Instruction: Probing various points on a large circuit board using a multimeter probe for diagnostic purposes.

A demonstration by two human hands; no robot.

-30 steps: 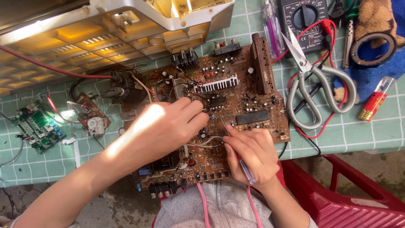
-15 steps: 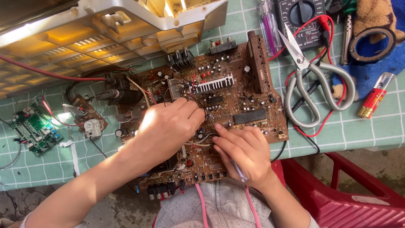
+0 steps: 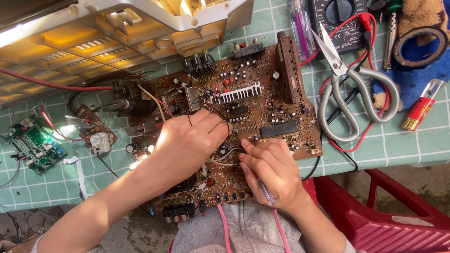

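A large brown circuit board [image 3: 262,107] lies on the green checked tablecloth, covered with small parts and a white finned heat sink. My left hand [image 3: 190,140] rests on the board's near middle, fingers curled around thin wires [image 3: 220,161]. My right hand [image 3: 269,168] sits just beside it at the board's near edge, gripping a slim tool with a clear handle [image 3: 265,192] whose tip points into the board under my fingers. The tip itself is hidden.
A beige plastic casing [image 3: 140,33] lies at the back left. A small green board [image 3: 35,145] sits far left. Scissors [image 3: 347,84], a multimeter [image 3: 344,18] with red leads, a tape roll [image 3: 417,47] and a lighter [image 3: 419,110] lie right. A red plastic chair [image 3: 375,206] stands below.
Both hands have stayed on the board's near part with small shifts. My right hand's fingers have drawn closer to the left hand and the wires.
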